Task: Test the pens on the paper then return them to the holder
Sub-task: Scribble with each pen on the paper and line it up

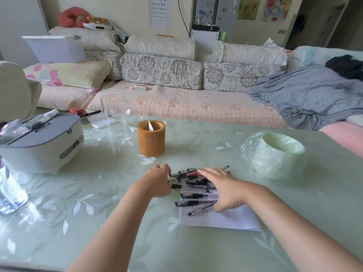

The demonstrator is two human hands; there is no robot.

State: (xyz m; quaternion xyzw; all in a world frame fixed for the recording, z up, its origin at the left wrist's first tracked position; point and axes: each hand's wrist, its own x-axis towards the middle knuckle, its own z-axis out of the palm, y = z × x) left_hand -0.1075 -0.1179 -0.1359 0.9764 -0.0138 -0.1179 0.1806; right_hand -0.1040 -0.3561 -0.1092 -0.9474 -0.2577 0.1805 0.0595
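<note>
Across the pale green leaf-patterned glass tabletop (216, 146), black capped pens (193, 196) heaped on a white paper sheet (225, 218) look corralled for bunching: right fingers (209, 172) lie straight on top, while left fingers (163, 169) curl against their ends, grip unclear.

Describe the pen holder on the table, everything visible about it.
The pen holder is a squat orange-brown cylinder with a thick wall and open top, looking like bamboo or wood. It stands upright on the green table, beyond the pile of pens. A white pointed slip sticks up inside; no pens show in it. Outside, only the table touches it: the left hand and right hand are at the pens, apart from it.
</note>
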